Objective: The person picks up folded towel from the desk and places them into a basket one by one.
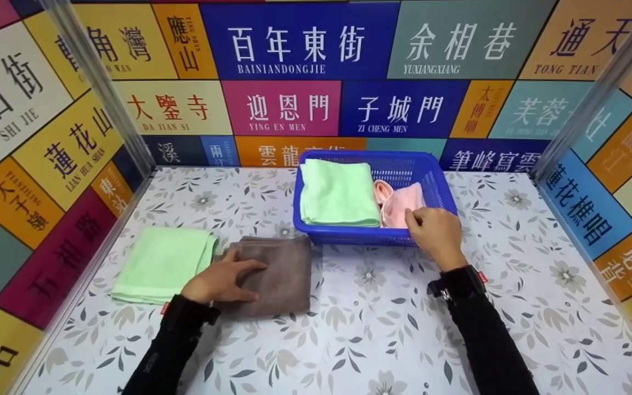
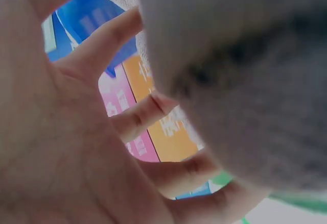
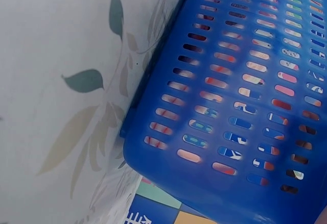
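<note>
My left hand (image 1: 225, 280) rests on a folded brown towel (image 1: 286, 274), its thumb and fingers spread over the cloth. In the left wrist view the towel (image 2: 255, 106) fills the right side, close to the lens, and the fingers reach to it. A folded light green towel (image 1: 162, 260) lies at its left. My right hand (image 1: 436, 236), fingers curled, grips the front right rim of a blue plastic basket (image 1: 360, 237). Inside the basket are a folded green towel (image 1: 338, 192) and pink cloth (image 1: 404, 206), partly hidden by that hand. The right wrist view shows the slotted basket wall (image 3: 225, 96).
The table (image 1: 349, 340) has a white covering with a grey leaf and flower print. Panels with printed signs (image 1: 283, 107) stand behind and at both sides. Clear corner strips (image 1: 596, 93) join the panels.
</note>
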Action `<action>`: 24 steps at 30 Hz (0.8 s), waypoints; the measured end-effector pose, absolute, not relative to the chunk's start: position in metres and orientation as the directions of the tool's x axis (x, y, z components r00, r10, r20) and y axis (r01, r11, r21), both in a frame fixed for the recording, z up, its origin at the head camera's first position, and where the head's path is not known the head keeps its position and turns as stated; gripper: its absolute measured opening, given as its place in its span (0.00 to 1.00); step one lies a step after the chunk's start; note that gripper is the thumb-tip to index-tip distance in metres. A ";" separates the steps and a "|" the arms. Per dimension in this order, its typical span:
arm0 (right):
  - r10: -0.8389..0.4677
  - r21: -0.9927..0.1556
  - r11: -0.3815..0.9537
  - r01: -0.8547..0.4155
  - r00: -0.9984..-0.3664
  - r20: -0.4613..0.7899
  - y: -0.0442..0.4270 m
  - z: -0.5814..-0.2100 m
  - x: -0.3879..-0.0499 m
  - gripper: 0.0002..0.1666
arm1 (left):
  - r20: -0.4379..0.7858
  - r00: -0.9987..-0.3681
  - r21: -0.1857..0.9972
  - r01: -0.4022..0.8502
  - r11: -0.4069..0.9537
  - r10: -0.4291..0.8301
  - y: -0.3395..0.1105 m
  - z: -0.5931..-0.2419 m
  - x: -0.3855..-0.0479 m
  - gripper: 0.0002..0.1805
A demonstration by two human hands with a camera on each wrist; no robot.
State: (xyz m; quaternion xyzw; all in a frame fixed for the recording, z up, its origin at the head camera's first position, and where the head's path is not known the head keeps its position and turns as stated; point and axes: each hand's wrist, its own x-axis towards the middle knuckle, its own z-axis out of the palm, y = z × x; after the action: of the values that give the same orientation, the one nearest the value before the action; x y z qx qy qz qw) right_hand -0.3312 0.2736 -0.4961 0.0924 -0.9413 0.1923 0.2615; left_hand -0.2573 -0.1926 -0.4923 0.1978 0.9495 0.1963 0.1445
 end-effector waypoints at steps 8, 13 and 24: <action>-0.075 -0.308 0.912 -0.272 -0.847 0.525 0.273 -0.496 -0.331 0.31 | -0.186 -0.853 0.443 0.371 0.816 0.488 -0.132 -0.500 -0.247 0.41; -0.073 -0.310 0.911 -0.271 -0.848 0.525 0.275 -0.497 -0.329 0.31 | -0.170 -0.831 0.435 0.420 0.797 0.530 -0.078 -0.505 -0.241 0.43; -0.087 -0.244 0.924 -0.294 -0.784 0.615 0.263 -0.478 -0.308 0.14 | -0.120 -0.828 0.481 0.434 0.762 0.547 -0.049 -0.512 -0.239 0.40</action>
State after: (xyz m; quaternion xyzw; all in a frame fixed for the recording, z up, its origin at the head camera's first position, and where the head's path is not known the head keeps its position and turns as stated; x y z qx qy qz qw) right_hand -0.3080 0.2633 -0.4784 0.1024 -0.9298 0.1657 0.3124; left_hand -0.2386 -0.0493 -0.5123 0.2638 0.9298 0.2225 0.1276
